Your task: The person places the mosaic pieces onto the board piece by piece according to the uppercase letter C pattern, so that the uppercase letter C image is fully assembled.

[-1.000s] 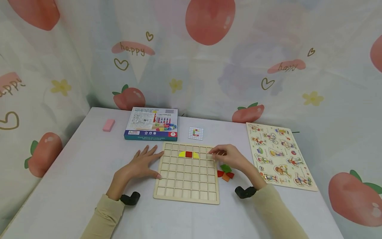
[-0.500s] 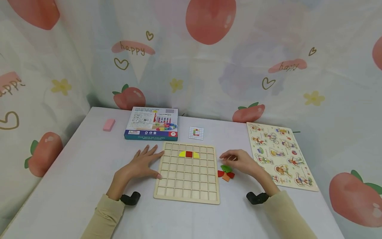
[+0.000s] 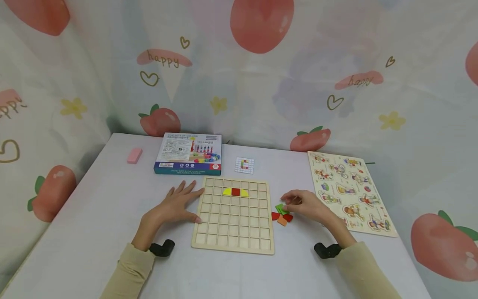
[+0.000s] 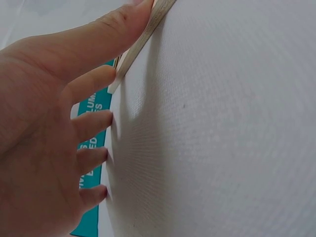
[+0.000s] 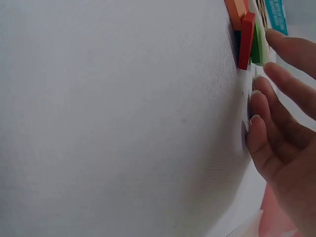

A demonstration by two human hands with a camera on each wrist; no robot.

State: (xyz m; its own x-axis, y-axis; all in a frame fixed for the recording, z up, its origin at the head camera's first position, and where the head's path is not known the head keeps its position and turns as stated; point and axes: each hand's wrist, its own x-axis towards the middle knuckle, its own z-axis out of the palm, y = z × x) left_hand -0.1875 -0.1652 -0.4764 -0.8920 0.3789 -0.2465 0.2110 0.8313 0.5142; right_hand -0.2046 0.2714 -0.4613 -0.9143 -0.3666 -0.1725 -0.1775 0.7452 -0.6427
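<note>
A wooden grid board lies in the middle of the table. In its second row a red square sits between two yellow curved-edged pieces. My left hand is spread at the board's left side, thumb on the edge; the left wrist view shows the thumb against the wooden rim. To the right of the board, my right hand hovers low with loosely bent fingers, its thumb touching the green pieces. Beside these lie red pieces and an orange piece.
Behind the board are a boxed bead set and a small card with a coloured grid pattern. A pink block lies at the back left. On the right rests a wooden picture board. Patterned cloth hangs behind the table.
My right hand has moved from the board's upper right part, right and towards me, to the loose pieces. The green pieces have shifted slightly under its fingers. My left hand stays put.
</note>
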